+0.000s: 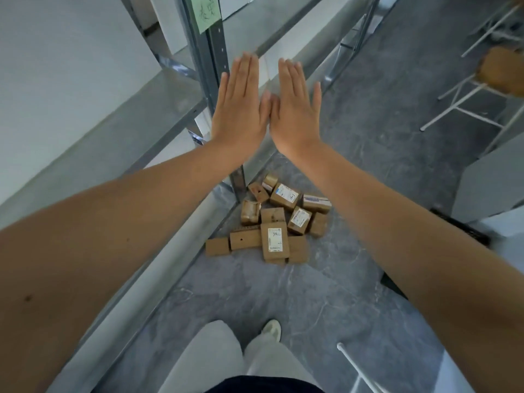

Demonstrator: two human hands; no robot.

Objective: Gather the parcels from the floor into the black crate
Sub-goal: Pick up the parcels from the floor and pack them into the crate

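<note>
Both arms are extended forward over the floor. The left hand point(241, 109) and the right hand point(295, 112) are held flat and wide, with fingers straight and close together and the backs turned toward the camera. The thumbs are touching near their tips, and nothing is held in either hand. The parcels point(285, 195), brown cardboard boxes of several sizes, are found in a loose heap on the grey floor point(283, 307), just beside the foot of a metal shelving rack point(215, 66). Several are touching or overlapping, and white printed labels are noted on at least four. One labelled parcel point(275, 242) is laid on top of others at the near side of the heap. A green paper note point(207, 12) bearing handwriting is fixed to the rack upright. A black latticed object point(465, 228) is observed on the floor to the right of the heap, largely hidden by the right forearm; whether it is the black crate cannot be told. Grey trouser legs point(215, 355) and a pale shoe point(271, 329) are recorded at the lower edge. A white-framed chair point(482, 80) is noted at the upper right, well apart from the heap.
</note>
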